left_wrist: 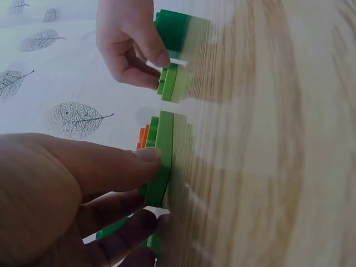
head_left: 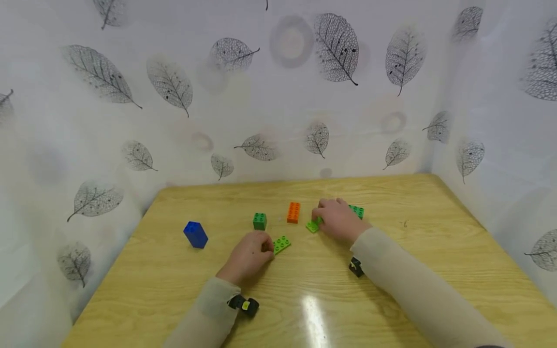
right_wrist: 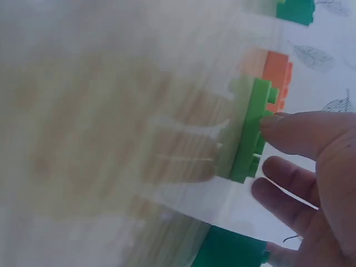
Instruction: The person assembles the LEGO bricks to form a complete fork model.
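Observation:
Near the middle of the table, my left hand (head_left: pixel 250 256) pinches the near-left end of a flat lime-green toy brick (head_left: pixel 282 244). In the left wrist view its thumb lies on the brick's studded side, while the brick stands close to the wood. Farther right, my right hand (head_left: pixel 341 220) holds a second lime-green brick (right_wrist: pixel 253 133) between thumb and fingers, low at the table; the hand covers part of it in the head view. Just beyond my left hand is a dark green block (head_left: pixel 259 221). Another dark green brick (head_left: pixel 357 211) is partly hidden behind my right hand.
An orange brick (head_left: pixel 293 212) lies between and beyond the two hands. A tall blue block (head_left: pixel 196 235) stands at the left of the wooden table (head_left: pixel 174 299). White cloth (head_left: pixel 278 106) printed with leaves hangs along the back and both sides.

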Demonstrator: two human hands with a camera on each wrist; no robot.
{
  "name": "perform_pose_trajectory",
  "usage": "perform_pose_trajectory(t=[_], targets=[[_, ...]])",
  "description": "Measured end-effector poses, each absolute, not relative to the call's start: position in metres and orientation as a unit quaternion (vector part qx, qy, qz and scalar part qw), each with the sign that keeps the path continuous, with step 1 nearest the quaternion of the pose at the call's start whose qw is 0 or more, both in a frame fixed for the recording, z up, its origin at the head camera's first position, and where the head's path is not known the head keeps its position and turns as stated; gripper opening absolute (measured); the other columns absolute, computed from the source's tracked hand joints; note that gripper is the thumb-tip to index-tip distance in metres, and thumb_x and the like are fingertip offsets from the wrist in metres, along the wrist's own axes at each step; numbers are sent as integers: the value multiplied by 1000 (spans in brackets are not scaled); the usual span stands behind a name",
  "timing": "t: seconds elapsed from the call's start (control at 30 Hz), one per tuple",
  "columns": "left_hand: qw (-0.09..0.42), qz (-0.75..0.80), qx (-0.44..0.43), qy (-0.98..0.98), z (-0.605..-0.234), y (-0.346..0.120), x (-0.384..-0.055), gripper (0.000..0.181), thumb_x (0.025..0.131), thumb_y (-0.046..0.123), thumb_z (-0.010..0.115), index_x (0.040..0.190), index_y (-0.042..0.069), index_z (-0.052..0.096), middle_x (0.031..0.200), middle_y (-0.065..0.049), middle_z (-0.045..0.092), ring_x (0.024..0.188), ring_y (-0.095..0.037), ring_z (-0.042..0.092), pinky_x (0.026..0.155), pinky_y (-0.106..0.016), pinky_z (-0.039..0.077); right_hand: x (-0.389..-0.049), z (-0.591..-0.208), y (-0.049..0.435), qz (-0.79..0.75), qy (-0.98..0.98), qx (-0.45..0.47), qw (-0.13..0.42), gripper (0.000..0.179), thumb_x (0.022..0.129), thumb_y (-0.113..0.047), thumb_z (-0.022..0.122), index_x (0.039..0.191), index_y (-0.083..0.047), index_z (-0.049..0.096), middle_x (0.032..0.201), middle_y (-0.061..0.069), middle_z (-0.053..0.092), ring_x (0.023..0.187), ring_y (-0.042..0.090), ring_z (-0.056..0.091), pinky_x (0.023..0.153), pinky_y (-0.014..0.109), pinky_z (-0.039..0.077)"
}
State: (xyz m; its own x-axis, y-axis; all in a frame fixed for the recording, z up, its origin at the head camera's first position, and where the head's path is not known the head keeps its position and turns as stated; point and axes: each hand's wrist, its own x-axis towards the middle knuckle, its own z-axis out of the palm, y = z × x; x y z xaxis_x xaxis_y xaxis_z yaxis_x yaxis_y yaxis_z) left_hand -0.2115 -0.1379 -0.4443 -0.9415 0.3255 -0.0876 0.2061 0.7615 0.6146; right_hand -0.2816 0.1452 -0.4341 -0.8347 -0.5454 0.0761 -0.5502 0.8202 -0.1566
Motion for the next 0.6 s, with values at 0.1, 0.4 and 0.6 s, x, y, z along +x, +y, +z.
perform_pose_trajectory(t=[0.1,0.4,0.6], targets=[[105,323,138,930,-443,-137,-209,12,94,13,72,99,22,66,105,5,59,98,-16,56,88,-43,49,-269,-432,145,83,-954,287,-2,21,92,-12,72,110,-23,71,112,-1,64,111,24,60,111,59,31],[140,355,128,916,-440,-129,-202,28,95,10,69,120,22,67,116,6,63,103,-16,59,89,-45,51,-240,-427,146,82,-947,310,4,23,90,-9,74,109,-21,72,115,1,68,113,27,62,113,62,26],[156,338,154,915,-440,-122,-198,26,94,10,69,115,25,69,108,9,62,95,-14,57,85,-42,50,-223,-434,149,132,-940,312,-18,23,87,-10,74,107,-22,72,105,-5,64,99,18,62,90,42,51]])
